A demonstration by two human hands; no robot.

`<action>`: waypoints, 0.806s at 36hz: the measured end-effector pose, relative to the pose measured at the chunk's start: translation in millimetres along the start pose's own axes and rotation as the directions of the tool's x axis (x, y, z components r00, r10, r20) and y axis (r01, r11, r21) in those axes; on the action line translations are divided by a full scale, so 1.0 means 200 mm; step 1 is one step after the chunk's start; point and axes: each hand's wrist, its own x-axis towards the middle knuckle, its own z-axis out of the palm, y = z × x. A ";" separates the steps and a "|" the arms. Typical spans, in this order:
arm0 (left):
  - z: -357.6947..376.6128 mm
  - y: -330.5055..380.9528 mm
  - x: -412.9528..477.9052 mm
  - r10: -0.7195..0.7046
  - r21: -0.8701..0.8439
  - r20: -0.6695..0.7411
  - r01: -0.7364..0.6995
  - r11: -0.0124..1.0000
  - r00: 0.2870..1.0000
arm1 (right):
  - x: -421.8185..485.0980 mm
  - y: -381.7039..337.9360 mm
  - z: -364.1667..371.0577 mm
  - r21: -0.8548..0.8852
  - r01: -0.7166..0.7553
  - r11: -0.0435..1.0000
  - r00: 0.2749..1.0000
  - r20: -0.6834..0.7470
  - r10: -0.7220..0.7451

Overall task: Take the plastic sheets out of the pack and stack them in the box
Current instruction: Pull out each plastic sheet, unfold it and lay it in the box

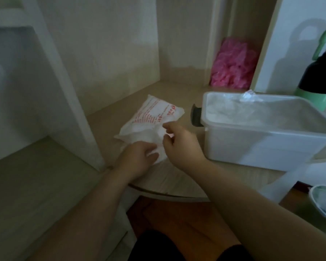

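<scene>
A white pack with red print [154,113] lies on the pale wooden shelf, its near end open and crumpled. My left hand [139,157] rests on the pack's near end, fingers curled onto the white plastic there. My right hand [179,143] is just right of it, thumb and forefinger pinching a bit of white plastic sheet at the pack's opening. To the right stands a translucent plastic box [267,136] with a dark side latch; thin plastic sheets [233,110] lie inside, and one crinkled bit sticks up over the far rim.
A bunch of pink plastic [233,65] fills a narrow nook at the back. A black bottle in a green holder [320,72] stands at the far right. A round container [324,206] sits at the lower right. An upright shelf panel [64,81] rises left of the pack.
</scene>
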 end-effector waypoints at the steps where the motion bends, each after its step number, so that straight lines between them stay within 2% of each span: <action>1: 0.02 0.00 -0.01 0.011 -0.016 -0.045 -0.011 1.000 0.999 | 0.00 0.04 0.02 0.020 -0.091 0.996 0.996 0.027 0.090; 4: 0.05 0.01 -0.03 0.048 -0.060 -0.213 -0.062 0.996 0.976 | -0.05 0.14 0.06 0.029 -0.234 0.972 0.967 0.114 0.230; 9: 0.09 -0.01 -0.03 0.127 -0.042 -0.361 -0.152 0.987 0.924 | -0.09 0.21 0.12 0.004 -0.147 0.989 0.985 0.090 0.146; 12: 0.10 -0.02 -0.02 0.248 0.123 -0.395 -0.217 0.968 0.884 | -0.08 0.22 0.12 0.031 -0.158 0.987 0.985 0.082 0.155; 15: 0.09 -0.03 -0.01 0.277 0.205 -0.412 -0.208 0.957 0.868 | -0.08 0.23 0.11 0.024 -0.143 0.989 0.984 0.108 0.140; 19: 0.11 -0.01 -0.03 0.281 0.151 -0.477 -0.237 0.960 0.833 | -0.09 0.23 0.11 0.030 -0.105 0.994 0.989 0.112 0.101; 29: 0.14 -0.01 -0.07 0.281 0.035 -0.510 -0.307 0.951 0.813 | -0.11 0.22 0.10 0.026 -0.027 0.999 0.997 0.067 0.026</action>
